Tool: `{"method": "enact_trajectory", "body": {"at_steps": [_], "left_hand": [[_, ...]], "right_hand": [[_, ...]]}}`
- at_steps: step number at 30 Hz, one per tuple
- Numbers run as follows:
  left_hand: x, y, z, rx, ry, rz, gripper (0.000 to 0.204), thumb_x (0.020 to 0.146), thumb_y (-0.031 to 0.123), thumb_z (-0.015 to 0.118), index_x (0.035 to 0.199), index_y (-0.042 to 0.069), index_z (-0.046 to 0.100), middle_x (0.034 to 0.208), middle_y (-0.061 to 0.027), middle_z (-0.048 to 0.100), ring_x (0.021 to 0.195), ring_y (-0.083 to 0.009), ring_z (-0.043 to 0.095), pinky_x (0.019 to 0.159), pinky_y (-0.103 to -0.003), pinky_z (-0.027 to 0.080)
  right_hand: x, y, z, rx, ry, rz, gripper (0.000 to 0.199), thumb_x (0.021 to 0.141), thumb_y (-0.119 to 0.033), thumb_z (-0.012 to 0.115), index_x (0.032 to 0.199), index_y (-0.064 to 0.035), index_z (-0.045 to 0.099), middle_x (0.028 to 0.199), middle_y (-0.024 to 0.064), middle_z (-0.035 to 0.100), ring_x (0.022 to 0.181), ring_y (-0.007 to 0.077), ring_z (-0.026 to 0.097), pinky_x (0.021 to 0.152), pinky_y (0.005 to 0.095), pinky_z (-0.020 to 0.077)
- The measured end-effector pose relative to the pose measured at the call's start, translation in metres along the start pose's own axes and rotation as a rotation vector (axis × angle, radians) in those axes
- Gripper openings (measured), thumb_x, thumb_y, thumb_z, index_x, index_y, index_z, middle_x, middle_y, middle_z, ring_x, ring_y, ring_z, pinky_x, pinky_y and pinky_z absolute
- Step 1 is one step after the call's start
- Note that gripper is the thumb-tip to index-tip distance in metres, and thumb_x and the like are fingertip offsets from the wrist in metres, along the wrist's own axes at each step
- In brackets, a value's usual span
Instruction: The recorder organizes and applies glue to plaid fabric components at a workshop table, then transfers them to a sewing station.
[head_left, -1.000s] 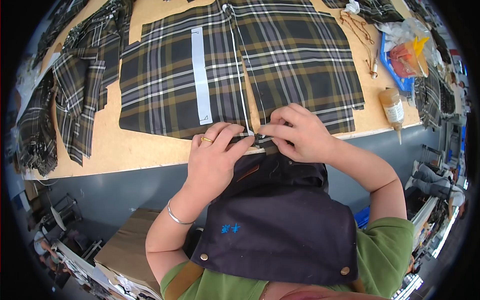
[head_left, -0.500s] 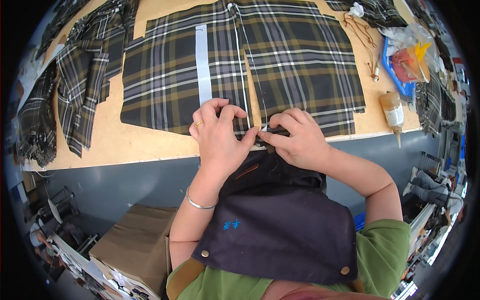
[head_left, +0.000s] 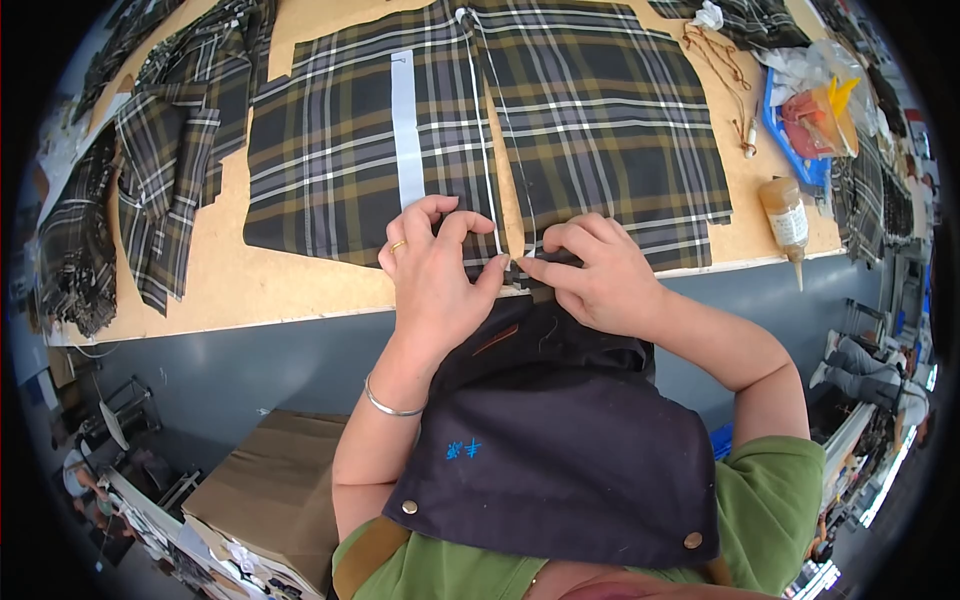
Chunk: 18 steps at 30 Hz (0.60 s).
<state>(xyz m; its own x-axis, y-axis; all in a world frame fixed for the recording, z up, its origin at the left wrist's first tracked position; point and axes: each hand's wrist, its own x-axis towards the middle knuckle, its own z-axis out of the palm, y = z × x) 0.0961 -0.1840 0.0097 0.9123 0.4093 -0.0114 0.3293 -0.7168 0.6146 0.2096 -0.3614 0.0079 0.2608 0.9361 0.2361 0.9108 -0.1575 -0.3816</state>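
Observation:
A dark plaid fabric piece (head_left: pixel 620 130) lies across the table's near edge, with a long slit opening toward me. White tape runs down the slit's left side, and a thin pale line follows its right side. My left hand (head_left: pixel 440 265) grips the fabric at the slit's near left corner, its fingers curled on the cloth and its thumb at the edge. At the near right corner, my right hand (head_left: pixel 605 275) holds the edge with bent fingers. A small gap separates the two hands' tips. A pale strip (head_left: pixel 407 130) lies on the fabric beyond my left hand.
More plaid pieces (head_left: pixel 165 180) lie at the left of the wooden table (head_left: pixel 215 285). To the right are a glue bottle (head_left: pixel 785 215) with its nozzle over the edge, a blue tray (head_left: pixel 790 135) with a plastic bag, and brown cord (head_left: pixel 720 55).
My left thumb and right fingertips, close together before, have parted slightly at the slit's near end. The fabric lies nearly as before.

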Motion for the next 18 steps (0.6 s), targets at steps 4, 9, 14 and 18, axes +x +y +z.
{"method": "enact_trajectory", "body": {"at_steps": [4, 9, 14, 18], "left_hand": [[0.0, -0.003, 0.001, -0.027, 0.001, 0.008, 0.031, 0.073, 0.019, 0.077, 0.101, 0.016, 0.064, 0.125, -0.008, 0.045, 0.119, -0.0297, 0.037, 0.096, -0.046, 0.027], [-0.006, -0.005, 0.004, 0.019, 0.177, 0.207, 0.027, 0.074, 0.013, 0.075, 0.1, 0.016, 0.066, 0.116, -0.0051, 0.051, 0.11, -0.0274, 0.045, 0.092, -0.043, 0.032], [-0.006, -0.006, 0.002, -0.123, 0.075, 0.371, 0.018, 0.076, -0.001, 0.068, 0.092, 0.008, 0.068, 0.088, -0.0044, 0.058, 0.082, -0.0235, 0.056, 0.072, -0.034, 0.046], [-0.005, -0.006, 0.002, -0.175, 0.039, 0.291, 0.016, 0.076, -0.001, 0.068, 0.091, 0.006, 0.067, 0.09, -0.0058, 0.057, 0.083, -0.0253, 0.056, 0.072, -0.036, 0.047]], "right_hand": [[-0.001, 0.003, 0.002, 0.011, -0.003, 0.003, 0.04, 0.065, -0.004, 0.068, 0.103, -0.0166, 0.066, 0.097, 0.0038, 0.054, 0.085, 0.0237, 0.054, 0.072, 0.0358, 0.0464], [-0.003, 0.006, 0.008, 0.063, 0.098, -0.009, 0.032, 0.069, -0.002, 0.067, 0.1, -0.0118, 0.064, 0.096, 0.0058, 0.054, 0.082, 0.0255, 0.054, 0.07, 0.0365, 0.0465], [0.001, 0.001, 0.004, 0.061, 0.069, 0.038, 0.031, 0.071, -0.004, 0.067, 0.102, -0.012, 0.064, 0.096, 0.0054, 0.054, 0.084, 0.025, 0.054, 0.072, 0.036, 0.0455], [0.007, -0.004, 0.002, 0.148, 0.089, 0.118, 0.037, 0.07, -0.003, 0.068, 0.105, -0.0139, 0.066, 0.095, 0.0053, 0.054, 0.081, 0.0254, 0.052, 0.071, 0.0359, 0.0458]]}}
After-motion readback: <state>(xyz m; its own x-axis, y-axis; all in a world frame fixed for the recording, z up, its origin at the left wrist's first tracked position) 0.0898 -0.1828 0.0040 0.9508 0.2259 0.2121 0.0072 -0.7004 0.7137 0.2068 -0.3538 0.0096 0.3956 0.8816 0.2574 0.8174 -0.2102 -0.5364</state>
